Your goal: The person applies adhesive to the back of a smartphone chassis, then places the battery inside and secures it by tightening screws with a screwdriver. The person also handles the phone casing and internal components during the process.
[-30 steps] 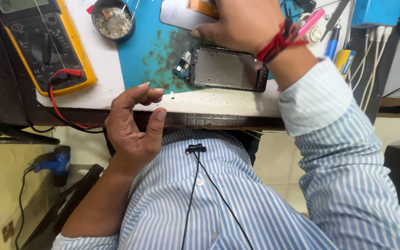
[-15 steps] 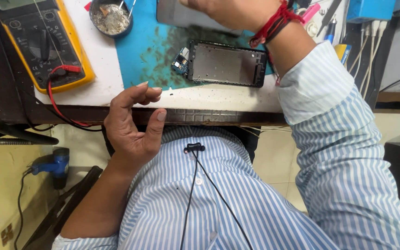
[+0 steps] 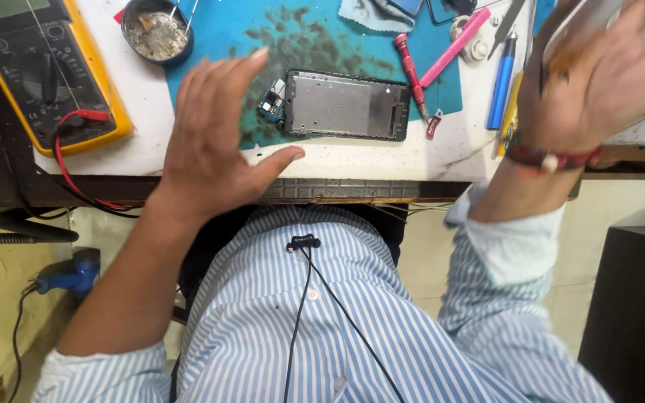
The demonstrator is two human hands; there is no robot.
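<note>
On the blue mat (image 3: pixel 225 30) lies an opened phone (image 3: pixel 345 105), flat, just right of the left hand (image 3: pixel 214 145), which hovers with fingers spread, holding nothing. Far right, the right hand (image 3: pixel 599 71) is raised and blurred; its grip cannot be told. A yellow multimeter (image 3: pixel 42 71) sits far left.

We held our left hand (image 3: pixel 214 142) flat and open, palm down, fingers stretched forward and close together, the thumb spread out to the side. The bare forearm ran back to a rolled striped sleeve. Our right hand (image 3: pixel 599 82) was raised with fingers spread, blurred, its wrist bent back and wearing a red thread band.
</note>
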